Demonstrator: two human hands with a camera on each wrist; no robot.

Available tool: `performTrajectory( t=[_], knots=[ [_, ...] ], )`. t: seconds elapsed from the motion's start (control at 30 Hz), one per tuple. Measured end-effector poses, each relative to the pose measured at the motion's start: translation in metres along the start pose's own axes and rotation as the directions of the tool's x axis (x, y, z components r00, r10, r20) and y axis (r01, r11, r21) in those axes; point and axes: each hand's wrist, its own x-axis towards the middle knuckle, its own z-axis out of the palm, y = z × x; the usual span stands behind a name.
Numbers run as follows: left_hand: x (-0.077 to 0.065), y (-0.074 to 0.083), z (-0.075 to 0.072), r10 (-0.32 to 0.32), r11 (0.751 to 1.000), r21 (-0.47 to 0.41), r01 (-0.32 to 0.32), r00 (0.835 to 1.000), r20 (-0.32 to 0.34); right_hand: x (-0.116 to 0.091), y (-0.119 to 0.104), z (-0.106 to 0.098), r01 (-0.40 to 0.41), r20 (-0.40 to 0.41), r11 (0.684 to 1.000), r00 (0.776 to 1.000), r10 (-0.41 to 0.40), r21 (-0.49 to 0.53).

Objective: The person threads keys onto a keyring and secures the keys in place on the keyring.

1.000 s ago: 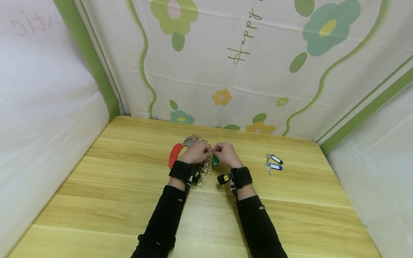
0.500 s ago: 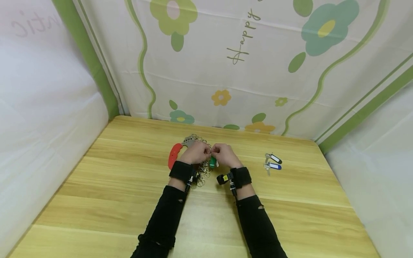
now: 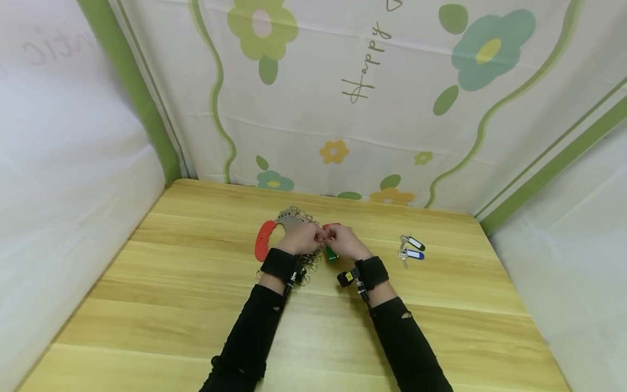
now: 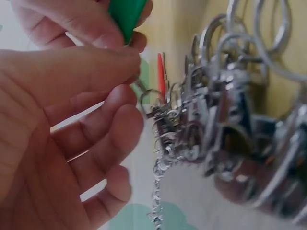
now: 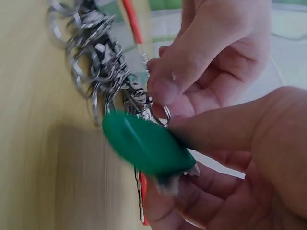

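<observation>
A large key holder with a red handle (image 3: 263,240) and a curved grey metal plate (image 3: 289,223) lies on the table, many small split rings and clips along its edge. My left hand (image 3: 305,238) is over the plate and pinches a small split ring (image 5: 165,115) on this edge between thumb and forefinger. Facing it, my right hand (image 3: 344,243) pinches a green key tag (image 5: 144,143) close to that ring. Keys under the tag are mostly hidden by my fingers. A red strip (image 4: 161,76) stands behind the rings; its kind is unclear.
To the right on the wooden table (image 3: 441,337) lie two keys with tags, a black tag (image 3: 416,243) and a blue tag (image 3: 414,254). A printed white curtain (image 3: 294,98) hangs behind, with white sheets at both sides.
The green tag has swung and turned between my hands. A red piece now shows by my right fingers. Both hands stay close together; the head view has tilted slightly.
</observation>
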Motion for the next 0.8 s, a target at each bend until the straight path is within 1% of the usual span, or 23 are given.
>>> performTrajectory(
  t=[0.13,0.2,0.3,0.33,0.47,0.57,0.8],
  knots=[
    [-0.007,-0.004,-0.006,0.018,1.000,-0.017,-0.018,1.000,0.016,0.002,-0.002,0.000,0.035,0.046,0.996,0.998,-0.032,-0.079],
    [-0.012,-0.006,-0.011,0.017,1.000,-0.019,-0.016,0.999,0.036,0.003,-0.001,0.000,0.060,0.068,0.991,0.996,-0.052,-0.116],
    [-0.019,-0.009,-0.021,0.031,1.000,0.003,-0.031,0.998,0.063,0.005,-0.001,-0.002,0.084,0.099,0.983,0.993,-0.068,-0.163],
    [-0.021,-0.009,-0.026,0.039,0.999,0.018,-0.041,0.996,0.075,0.005,0.000,-0.002,0.094,0.104,0.979,0.992,-0.076,-0.180],
    [-0.029,-0.012,-0.037,0.085,0.991,0.096,-0.093,0.993,0.087,0.006,0.003,-0.002,0.124,0.112,0.960,0.989,-0.099,-0.249],
    [-0.032,-0.017,-0.041,0.093,0.985,0.137,-0.107,0.990,0.102,0.006,0.005,-0.001,0.143,0.120,0.947,0.986,-0.113,-0.287],
    [-0.040,-0.028,-0.045,0.012,0.982,0.186,-0.043,0.987,0.162,0.006,0.009,0.000,0.209,0.145,0.926,0.975,-0.170,-0.315]
  ],
)
